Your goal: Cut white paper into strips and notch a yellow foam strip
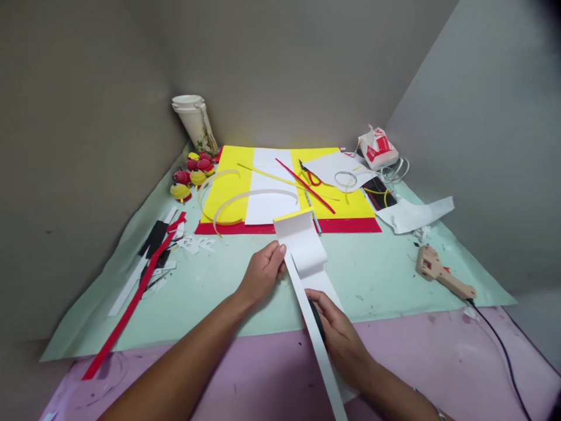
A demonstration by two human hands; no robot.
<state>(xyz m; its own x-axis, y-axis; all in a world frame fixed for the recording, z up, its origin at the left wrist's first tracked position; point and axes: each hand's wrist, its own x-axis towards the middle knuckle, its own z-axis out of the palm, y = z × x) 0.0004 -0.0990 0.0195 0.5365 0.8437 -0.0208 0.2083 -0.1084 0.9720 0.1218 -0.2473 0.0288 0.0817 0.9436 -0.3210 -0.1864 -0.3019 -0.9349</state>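
Note:
My left hand (263, 270) pinches the left edge of a white sheet (302, 241), which has a yellow band along its far end and curls in the middle. Closed around black-handled scissors (316, 320), my right hand (339, 336) is just below it. Most of the scissors is hidden by the fingers and paper; a thin part of the blade shows at the slit. A narrow white strip (319, 351) parts from the sheet along its left side and runs down towards me.
Yellow, white and red sheets (228, 202) lie beyond my hands, with red-handled scissors (312, 175) on them. A glue gun (442, 275) with a cord rests at right. Red strips (144, 286) and scraps lie left, near small red-yellow figures (180, 192) and a white bucket (193, 120).

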